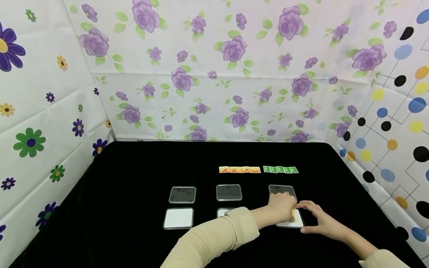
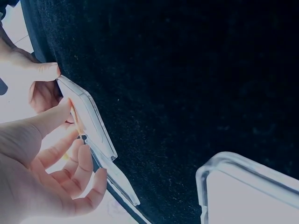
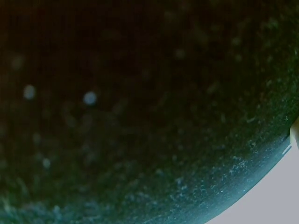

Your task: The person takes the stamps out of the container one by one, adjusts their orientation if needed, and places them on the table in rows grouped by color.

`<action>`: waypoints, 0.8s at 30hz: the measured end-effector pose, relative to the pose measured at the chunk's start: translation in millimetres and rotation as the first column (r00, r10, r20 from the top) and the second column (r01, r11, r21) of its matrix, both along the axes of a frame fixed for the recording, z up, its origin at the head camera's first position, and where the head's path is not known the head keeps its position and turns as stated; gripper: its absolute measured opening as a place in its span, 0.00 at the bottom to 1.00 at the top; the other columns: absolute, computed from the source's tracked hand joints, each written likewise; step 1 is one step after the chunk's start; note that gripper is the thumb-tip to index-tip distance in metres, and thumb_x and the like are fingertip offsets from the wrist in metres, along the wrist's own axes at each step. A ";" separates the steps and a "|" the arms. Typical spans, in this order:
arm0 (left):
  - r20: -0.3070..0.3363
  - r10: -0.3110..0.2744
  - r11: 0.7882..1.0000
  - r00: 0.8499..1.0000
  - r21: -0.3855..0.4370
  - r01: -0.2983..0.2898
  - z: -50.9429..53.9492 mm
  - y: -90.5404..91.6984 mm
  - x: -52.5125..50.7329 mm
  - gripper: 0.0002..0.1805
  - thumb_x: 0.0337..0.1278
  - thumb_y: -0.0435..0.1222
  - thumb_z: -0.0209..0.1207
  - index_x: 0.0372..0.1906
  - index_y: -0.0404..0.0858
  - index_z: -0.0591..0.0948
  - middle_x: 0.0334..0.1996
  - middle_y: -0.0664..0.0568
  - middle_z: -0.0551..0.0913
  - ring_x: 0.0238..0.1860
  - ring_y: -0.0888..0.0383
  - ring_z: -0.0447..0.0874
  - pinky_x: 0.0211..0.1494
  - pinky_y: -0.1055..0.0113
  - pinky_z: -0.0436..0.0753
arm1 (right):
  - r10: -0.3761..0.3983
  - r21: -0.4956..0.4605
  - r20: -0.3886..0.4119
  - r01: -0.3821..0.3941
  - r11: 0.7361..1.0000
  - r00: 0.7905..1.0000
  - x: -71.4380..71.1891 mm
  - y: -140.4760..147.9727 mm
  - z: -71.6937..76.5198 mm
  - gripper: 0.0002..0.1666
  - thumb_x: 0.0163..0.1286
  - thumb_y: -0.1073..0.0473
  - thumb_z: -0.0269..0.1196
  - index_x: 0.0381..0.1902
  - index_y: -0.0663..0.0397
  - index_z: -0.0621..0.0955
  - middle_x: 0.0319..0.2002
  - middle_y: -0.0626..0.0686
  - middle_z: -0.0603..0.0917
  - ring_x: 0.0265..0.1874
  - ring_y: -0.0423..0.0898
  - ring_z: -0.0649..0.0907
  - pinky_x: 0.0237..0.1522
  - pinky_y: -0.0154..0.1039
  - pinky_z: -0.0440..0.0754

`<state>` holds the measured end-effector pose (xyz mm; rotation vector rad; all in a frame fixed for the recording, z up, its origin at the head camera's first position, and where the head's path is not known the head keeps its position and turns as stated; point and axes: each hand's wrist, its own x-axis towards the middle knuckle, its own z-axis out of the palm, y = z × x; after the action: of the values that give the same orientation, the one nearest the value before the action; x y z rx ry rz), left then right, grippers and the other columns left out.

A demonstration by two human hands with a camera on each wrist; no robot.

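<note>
At the right of the near row lies a shallow clear case with a white insert [image 1: 285,225], a yellow-patterned piece [image 1: 293,216] over its face. My left hand [image 1: 280,206] reaches across it, covering much of it. In the left wrist view, the left hand [image 2: 51,163] pinches the thin yellow-orange edge [image 2: 76,119] of this piece against the white case [image 2: 88,112], its other fingers loosely curled. My right hand [image 1: 323,222] holds the case's right side, thumb at the near corner and fingers at the far one. The right wrist view shows mainly dark cloth.
A transparent lid [image 1: 282,190] lies just behind the left hand. More lids [image 1: 229,192] and white-lined cases [image 1: 178,218] lie leftward, one partly under the left sleeve [image 1: 218,236]. Orange pieces [image 1: 239,169] and green pieces [image 1: 280,169] form a row farther back on the black cloth [image 1: 134,167].
</note>
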<state>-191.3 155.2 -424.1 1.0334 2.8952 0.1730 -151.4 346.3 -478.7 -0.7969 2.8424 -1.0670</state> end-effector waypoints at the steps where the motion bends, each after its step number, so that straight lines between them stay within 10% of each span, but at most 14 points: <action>1: -0.003 0.000 1.000 1.000 0.001 0.000 0.0 0.0 0.0 0.18 0.37 0.50 0.73 0.40 0.56 0.84 0.36 0.64 0.82 0.37 0.67 0.80 0.48 0.64 0.78 | 0.001 -0.001 0.000 -0.001 1.000 1.000 0.1 -0.1 0.2 0.36 0.52 0.54 0.72 0.58 0.51 0.71 0.58 0.36 0.66 0.54 0.16 0.57 0.50 0.24 0.66; 10: 0.007 -0.004 1.000 1.000 0.018 0.004 -0.6 -0.6 -0.2 0.19 0.36 0.48 0.73 0.40 0.56 0.83 0.36 0.64 0.83 0.38 0.67 0.80 0.48 0.64 0.77 | -0.015 0.008 -0.002 0.015 1.000 1.000 2.0 -1.7 -0.1 0.36 0.52 0.54 0.72 0.57 0.54 0.71 0.58 0.36 0.66 0.53 0.14 0.55 0.52 0.40 0.72; 15: 0.014 -0.014 0.999 1.000 0.033 0.013 -1.0 -0.7 -0.4 0.17 0.38 0.46 0.73 0.37 0.55 0.81 0.33 0.66 0.83 0.35 0.68 0.79 0.44 0.66 0.77 | -0.013 0.008 -0.014 0.014 1.000 1.000 2.5 -0.7 -2.4 0.37 0.52 0.54 0.72 0.58 0.52 0.71 0.57 0.38 0.67 0.54 0.15 0.55 0.50 0.23 0.63; 21: 0.021 -0.022 0.997 1.000 0.078 0.020 -0.3 -6.4 -3.7 0.11 0.43 0.39 0.70 0.34 0.53 0.82 0.25 0.66 0.82 0.27 0.71 0.76 0.33 0.74 0.74 | -0.008 0.015 0.007 0.008 1.000 1.000 1.0 -1.6 -0.5 0.36 0.53 0.54 0.72 0.59 0.51 0.71 0.58 0.47 0.68 0.53 0.16 0.54 0.52 0.51 0.71; 24: 0.024 -0.007 0.996 1.000 0.086 0.005 0.6 -8.6 -4.4 0.12 0.44 0.38 0.69 0.37 0.54 0.84 0.27 0.67 0.83 0.28 0.72 0.77 0.33 0.75 0.74 | 0.001 0.023 -0.003 -0.001 1.000 1.000 0.6 -1.9 0.1 0.37 0.53 0.54 0.72 0.59 0.52 0.70 0.58 0.52 0.68 0.53 0.16 0.54 0.52 0.48 0.71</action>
<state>-195.7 146.6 -423.5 1.0454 2.8854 0.3099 -150.8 344.5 -478.6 -0.7982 2.8513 -1.0315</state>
